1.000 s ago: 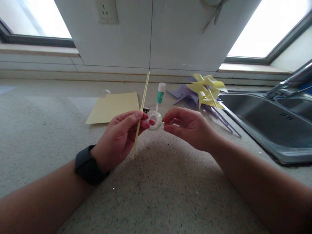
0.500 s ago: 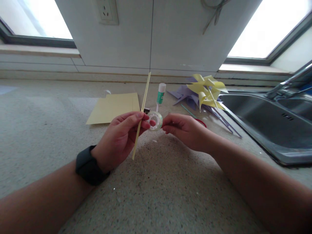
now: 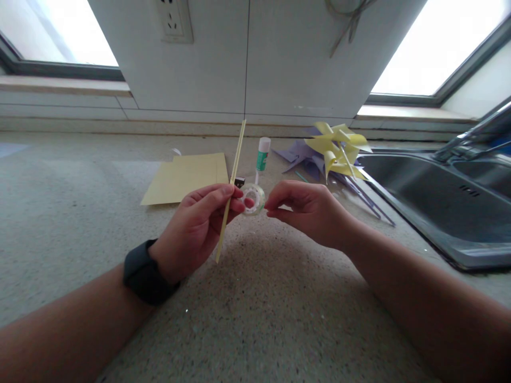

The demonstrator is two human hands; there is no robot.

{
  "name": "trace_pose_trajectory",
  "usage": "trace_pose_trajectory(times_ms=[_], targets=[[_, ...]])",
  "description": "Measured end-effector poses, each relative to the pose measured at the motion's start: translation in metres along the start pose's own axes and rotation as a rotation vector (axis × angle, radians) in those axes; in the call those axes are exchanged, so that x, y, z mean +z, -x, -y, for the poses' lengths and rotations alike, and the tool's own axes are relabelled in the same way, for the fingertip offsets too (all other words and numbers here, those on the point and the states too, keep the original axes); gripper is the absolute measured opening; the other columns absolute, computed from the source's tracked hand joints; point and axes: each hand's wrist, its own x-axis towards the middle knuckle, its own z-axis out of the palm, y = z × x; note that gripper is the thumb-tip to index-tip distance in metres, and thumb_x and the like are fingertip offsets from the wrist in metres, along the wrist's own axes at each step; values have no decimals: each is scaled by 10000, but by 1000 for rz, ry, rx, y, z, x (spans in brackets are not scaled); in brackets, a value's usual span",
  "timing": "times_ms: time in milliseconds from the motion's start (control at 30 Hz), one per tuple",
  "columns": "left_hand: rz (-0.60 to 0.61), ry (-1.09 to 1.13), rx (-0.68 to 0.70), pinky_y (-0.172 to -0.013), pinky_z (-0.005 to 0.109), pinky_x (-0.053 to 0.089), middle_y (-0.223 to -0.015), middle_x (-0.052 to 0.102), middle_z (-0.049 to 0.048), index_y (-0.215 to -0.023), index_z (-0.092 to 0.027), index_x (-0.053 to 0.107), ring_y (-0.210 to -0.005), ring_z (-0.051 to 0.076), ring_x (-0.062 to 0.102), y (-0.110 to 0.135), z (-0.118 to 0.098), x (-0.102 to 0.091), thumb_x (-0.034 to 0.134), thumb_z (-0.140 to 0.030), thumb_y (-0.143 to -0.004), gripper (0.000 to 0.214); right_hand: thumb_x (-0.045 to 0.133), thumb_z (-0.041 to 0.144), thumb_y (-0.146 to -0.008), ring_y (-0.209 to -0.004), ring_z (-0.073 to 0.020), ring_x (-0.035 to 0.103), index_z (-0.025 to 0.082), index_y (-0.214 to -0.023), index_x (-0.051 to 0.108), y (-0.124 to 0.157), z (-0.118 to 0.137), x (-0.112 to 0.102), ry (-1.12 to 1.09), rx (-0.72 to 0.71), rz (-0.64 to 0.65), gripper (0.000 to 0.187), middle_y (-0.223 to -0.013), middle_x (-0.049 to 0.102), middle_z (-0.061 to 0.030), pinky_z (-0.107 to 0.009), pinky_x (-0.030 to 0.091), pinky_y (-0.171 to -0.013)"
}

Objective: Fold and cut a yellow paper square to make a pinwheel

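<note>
My left hand (image 3: 202,223) pinches a pair of thin pale-yellow sticks (image 3: 238,151) between thumb and fingers, tilted with the upper ends apart. The same hand's fingertips reach into the ring of a clear tape roll (image 3: 258,201) and hold it up. At the roll's right edge, my right hand (image 3: 305,210) is closed in a pinch at the tape; the tape's free end is too fine to make out. Behind the roll stands a green glue stick (image 3: 262,158) with a white cap. A small dark object (image 3: 239,182) is partly hidden by my left fingers.
Yellow paper sheets (image 3: 187,173) lie at the back left. A yellow pinwheel (image 3: 339,146) rests over purple paper pinwheels (image 3: 297,154) and purple sticks (image 3: 367,199) at the right. Beyond them is a steel sink (image 3: 415,186) with a faucet (image 3: 471,133).
My right hand has risen slightly and its knuckles have turned, now covering the red loop behind it. The left hand, sticks and tape roll are almost still.
</note>
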Motion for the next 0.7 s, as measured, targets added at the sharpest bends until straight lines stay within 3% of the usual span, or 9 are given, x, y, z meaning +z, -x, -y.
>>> trace_pose_trajectory(times_ms=[167, 367, 600, 700], targets=[[-18, -14, -6, -658, 137, 543, -644, 719, 36, -770, -105, 740, -590, 73, 663, 2, -1, 1, 552, -113, -950, 260, 820, 208, -777, -743, -122, 647, 191, -824, 714, 0, 3, -1, -26, 20, -43, 117, -793, 698, 7, -277, 541, -719], [-51, -35, -16, -674, 158, 550, -632, 706, 28, -760, -121, 742, -578, 80, 651, 2, -1, 2, 607, -136, -913, 204, 797, 263, -823, -686, -120, 635, 205, -794, 773, -2, 12, -4, 129, 21, -53, 69, -756, 713, 1, -269, 500, -645], [-59, -37, -18, -690, 158, 549, -628, 702, 27, -761, -123, 744, -582, 78, 653, 2, -2, 2, 601, -138, -920, 215, 909, 466, -636, -511, -112, 525, 188, -579, 711, 2, 14, -5, 200, 224, -149, 346, -555, 649, 3, -271, 375, -476], [-48, -26, -13, -680, 147, 547, -632, 699, 27, -751, -115, 744, -574, 69, 646, 3, -2, 3, 577, -121, -931, 245, 849, 463, -733, -520, -111, 536, 175, -600, 710, 2, 10, -5, 244, 216, -140, 346, -562, 645, -1, -269, 386, -490]])
